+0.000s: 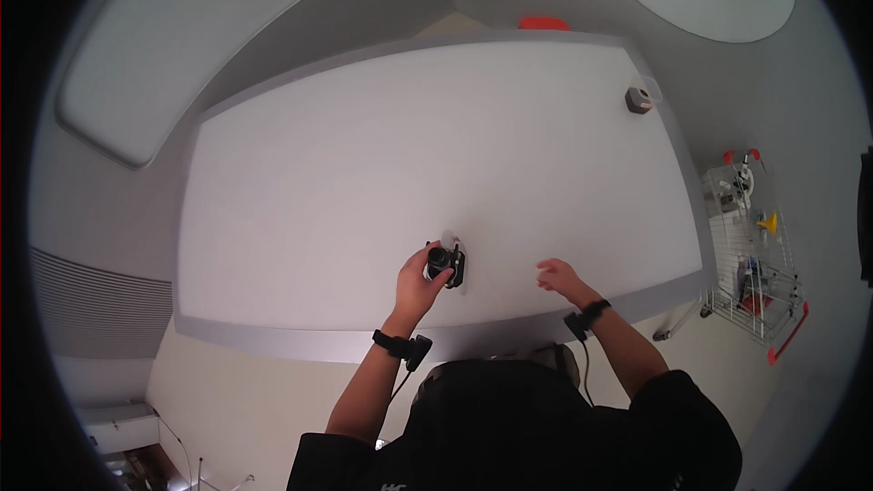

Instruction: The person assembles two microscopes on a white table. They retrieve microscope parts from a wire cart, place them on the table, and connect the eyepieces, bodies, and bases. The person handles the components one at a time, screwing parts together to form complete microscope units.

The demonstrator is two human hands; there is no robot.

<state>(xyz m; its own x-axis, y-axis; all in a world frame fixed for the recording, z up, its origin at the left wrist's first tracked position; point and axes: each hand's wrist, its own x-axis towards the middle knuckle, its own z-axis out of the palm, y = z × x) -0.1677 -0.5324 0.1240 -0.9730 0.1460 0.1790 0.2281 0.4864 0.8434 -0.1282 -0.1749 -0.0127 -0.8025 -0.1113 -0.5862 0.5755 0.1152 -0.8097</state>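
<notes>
A compact camera (443,261), lens turned upward, sits near the front edge of the white surface (364,155), gripped by the fingers of the left hand (416,285). Well to its right, the right hand (561,280) has its fingers loosely parted. A small dark box (637,102) occupies the far right corner; a wire cart (730,253) stands beyond.

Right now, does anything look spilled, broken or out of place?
Nothing stands out: the left hand holds a dark camera, and a small box sits near the far right corner of the white table.
</notes>
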